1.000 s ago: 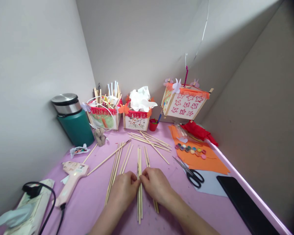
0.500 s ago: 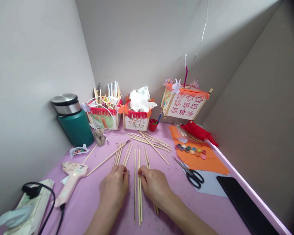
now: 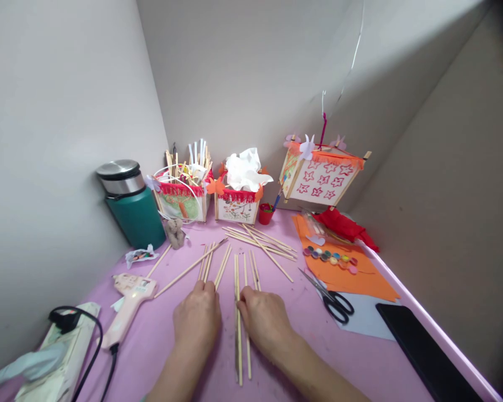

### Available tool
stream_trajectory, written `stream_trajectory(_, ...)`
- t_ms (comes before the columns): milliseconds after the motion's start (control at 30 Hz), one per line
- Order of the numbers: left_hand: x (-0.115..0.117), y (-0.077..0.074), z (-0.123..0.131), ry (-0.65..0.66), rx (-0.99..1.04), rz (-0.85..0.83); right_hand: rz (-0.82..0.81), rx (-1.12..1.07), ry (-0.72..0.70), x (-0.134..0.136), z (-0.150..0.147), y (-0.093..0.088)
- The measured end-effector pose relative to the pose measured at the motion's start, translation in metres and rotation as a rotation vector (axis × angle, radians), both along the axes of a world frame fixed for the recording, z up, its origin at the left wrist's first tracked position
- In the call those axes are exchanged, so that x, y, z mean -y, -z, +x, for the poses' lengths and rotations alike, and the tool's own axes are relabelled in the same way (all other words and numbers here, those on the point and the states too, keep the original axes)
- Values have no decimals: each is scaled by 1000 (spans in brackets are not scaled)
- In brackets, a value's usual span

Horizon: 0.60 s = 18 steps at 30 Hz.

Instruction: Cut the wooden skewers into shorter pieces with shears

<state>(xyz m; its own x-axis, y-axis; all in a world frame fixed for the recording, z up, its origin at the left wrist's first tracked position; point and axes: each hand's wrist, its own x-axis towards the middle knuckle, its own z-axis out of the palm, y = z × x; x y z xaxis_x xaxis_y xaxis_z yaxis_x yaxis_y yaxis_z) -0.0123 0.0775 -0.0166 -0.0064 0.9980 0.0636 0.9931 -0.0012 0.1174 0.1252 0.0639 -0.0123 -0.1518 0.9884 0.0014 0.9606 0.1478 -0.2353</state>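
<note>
Thin wooden sticks lie in small groups, pointing away from me on the pink-purple table. My left hand (image 3: 198, 317) is closed over the left sticks (image 3: 208, 261), its fingertips hidden; the slanted pair (image 3: 223, 267) emerges beside its forefinger. In the middle, two wooden sticks (image 3: 237, 346) lie side by side between my hands. My right hand (image 3: 267, 318) is curled, thumb and forefinger at a single stick (image 3: 248, 357) just right of that pair. Another pair (image 3: 255, 271) runs beneath the right knuckles.
More loose sticks (image 3: 262, 241) lie beyond my hands. Left are a glue gun (image 3: 129, 307), a power strip (image 3: 58, 352) and a green flask (image 3: 136, 215). Right are scissors (image 3: 334, 301), paints (image 3: 330, 257), orange paper (image 3: 373, 282) and a black slab (image 3: 423, 346). Decorated boxes (image 3: 237, 209) stand behind.
The view has shifted slightly, so everything sits further right. Of the middle sticks, two now lie close together and one stands apart on the right, by my right hand.
</note>
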Motion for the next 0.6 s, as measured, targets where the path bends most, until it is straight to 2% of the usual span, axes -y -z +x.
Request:
stream_trajectory(233,1,0,0,12,-13,-28,-26,36,92,-1,-8,-2)
stream_trajectory(367,1,-1,0,-27,42,2,-53,1,103,-6,-9,0)
stream_trajectory(500,-1,-5,-1,-93,276,3,-70,-68,171,-11,-5,5)
stream_trajectory(600,-3,-6,-2,-81,553,-26,-74,-240,196,-15,0,7)
